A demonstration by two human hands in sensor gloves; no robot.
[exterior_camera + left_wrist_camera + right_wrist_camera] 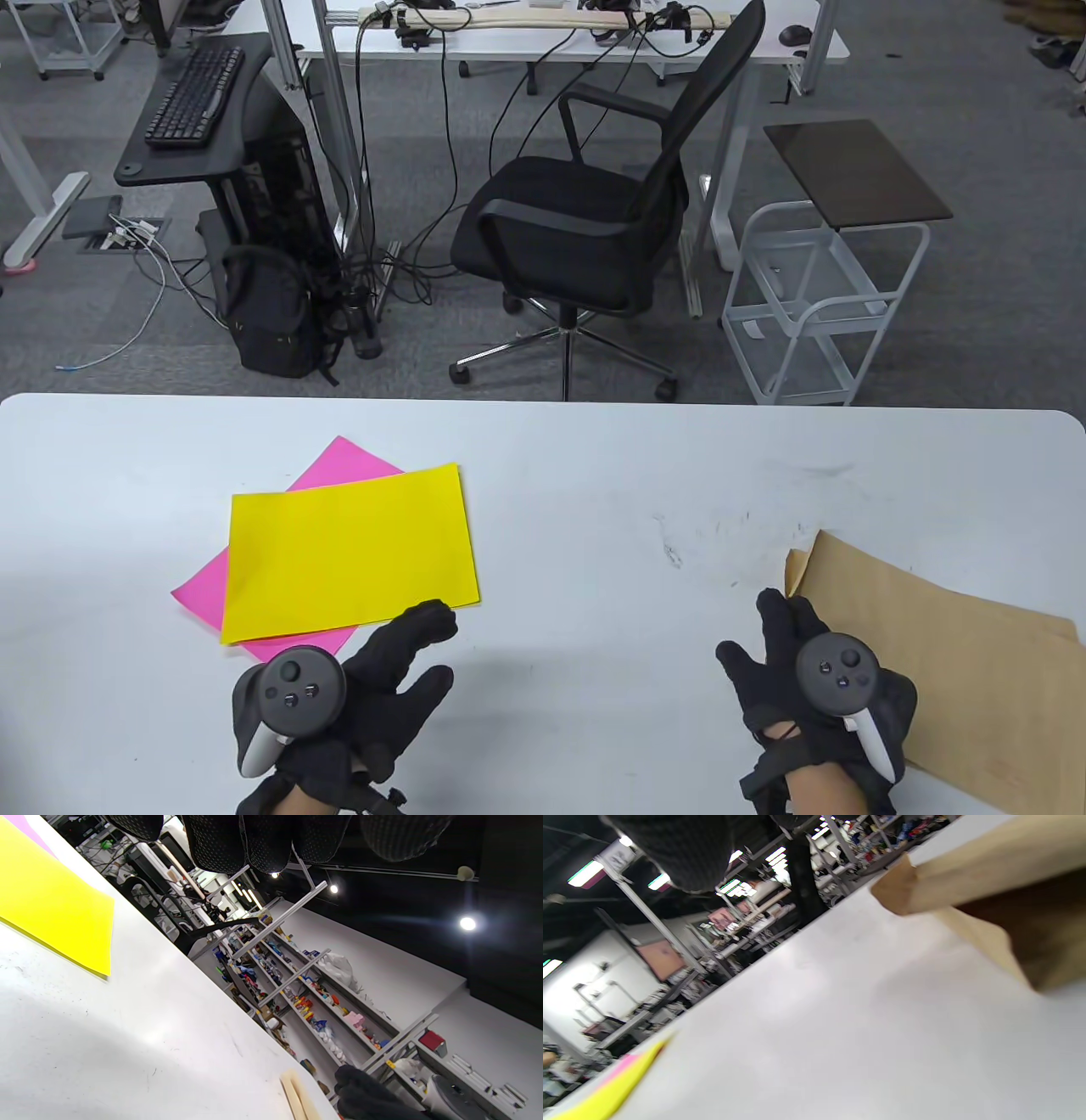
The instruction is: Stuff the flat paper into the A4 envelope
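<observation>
Covering the envelope (950, 671) edge, the right hand (814, 688) hides its grip; left hand (356, 696) fingers spread, holding nothing.

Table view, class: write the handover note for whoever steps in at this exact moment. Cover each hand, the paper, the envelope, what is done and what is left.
Left hand: open, holding nothing, fingers near the yellow sheet's near corner.
Right hand: over the brown envelope's left end; grip unclear.
Yellow sheet lies flat on a pink sheet, table left; envelope at right.
Done: no paper inside yet.
Left: pick up the paper, open the envelope, slide the paper in.
</observation>
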